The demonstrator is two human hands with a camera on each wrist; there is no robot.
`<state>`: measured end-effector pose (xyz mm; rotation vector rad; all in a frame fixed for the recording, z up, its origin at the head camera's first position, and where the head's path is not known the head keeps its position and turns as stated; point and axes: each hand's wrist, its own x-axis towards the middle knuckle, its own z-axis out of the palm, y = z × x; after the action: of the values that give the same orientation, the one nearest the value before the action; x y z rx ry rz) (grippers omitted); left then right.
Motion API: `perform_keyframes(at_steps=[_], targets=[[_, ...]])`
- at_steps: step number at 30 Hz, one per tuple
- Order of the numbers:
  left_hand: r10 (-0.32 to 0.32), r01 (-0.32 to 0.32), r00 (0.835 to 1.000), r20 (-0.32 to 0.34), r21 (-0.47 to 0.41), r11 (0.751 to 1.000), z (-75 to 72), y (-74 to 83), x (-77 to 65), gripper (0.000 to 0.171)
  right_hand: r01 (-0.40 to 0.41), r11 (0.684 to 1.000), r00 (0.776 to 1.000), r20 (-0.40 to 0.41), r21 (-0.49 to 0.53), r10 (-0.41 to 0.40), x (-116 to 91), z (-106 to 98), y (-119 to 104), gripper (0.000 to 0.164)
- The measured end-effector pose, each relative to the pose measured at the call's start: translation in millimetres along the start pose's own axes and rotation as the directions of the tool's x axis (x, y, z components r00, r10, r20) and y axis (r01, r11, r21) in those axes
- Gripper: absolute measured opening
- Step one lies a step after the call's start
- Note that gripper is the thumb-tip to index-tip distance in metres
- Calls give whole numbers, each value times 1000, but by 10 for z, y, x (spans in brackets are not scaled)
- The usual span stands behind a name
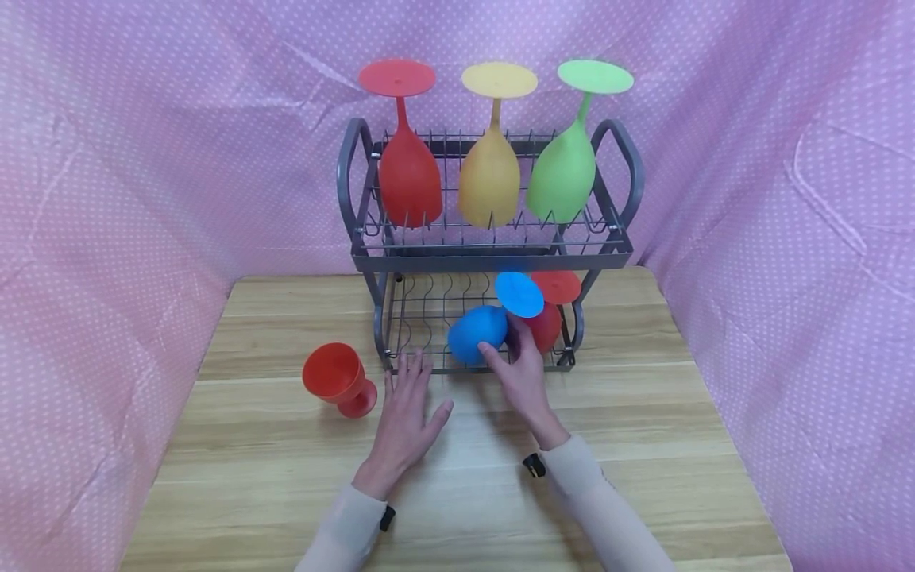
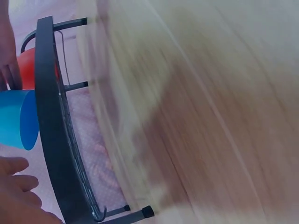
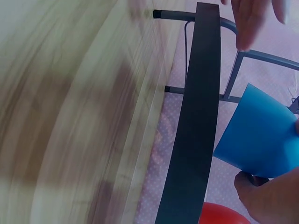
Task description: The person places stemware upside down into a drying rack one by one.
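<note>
A blue plastic goblet (image 1: 477,335) is tilted, base up, over the right part of the rack's lower tier. My right hand (image 1: 520,373) grips it, thumb on the near side of the bowl; the other fingers are partly hidden behind. Close behind that hand, a red goblet (image 1: 546,327) stands upside down on the same tier. My left hand (image 1: 409,421) has its fingers extended, fingertips at the front edge of the lower tier. In the right wrist view, the blue goblet's rim (image 3: 229,123) is near the rack's dark front bar (image 3: 196,107).
A two-tier dark metal rack (image 1: 493,262) stands on the wooden table (image 1: 272,492). Its upper tier carries upside-down red (image 1: 411,179), yellow (image 1: 489,183) and green (image 1: 563,176) goblets. Another red goblet (image 1: 333,372) is on the table, left of my left hand. Pink dotted cloth (image 1: 143,199) surrounds the table.
</note>
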<state>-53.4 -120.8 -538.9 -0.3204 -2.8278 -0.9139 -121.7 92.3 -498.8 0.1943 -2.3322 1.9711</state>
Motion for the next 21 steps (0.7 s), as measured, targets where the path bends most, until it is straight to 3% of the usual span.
perform_keyframes(at_steps=[9,21], targets=[[19,-30,997,78,146,989,21,-51,-16,80,22,997,1000,-4,-78,-22,100,-15,44,76],[26,-49,993,118,203,978,26,-65,-34,84,0,991,1000,7,-130,0,170,-10,87,72]])
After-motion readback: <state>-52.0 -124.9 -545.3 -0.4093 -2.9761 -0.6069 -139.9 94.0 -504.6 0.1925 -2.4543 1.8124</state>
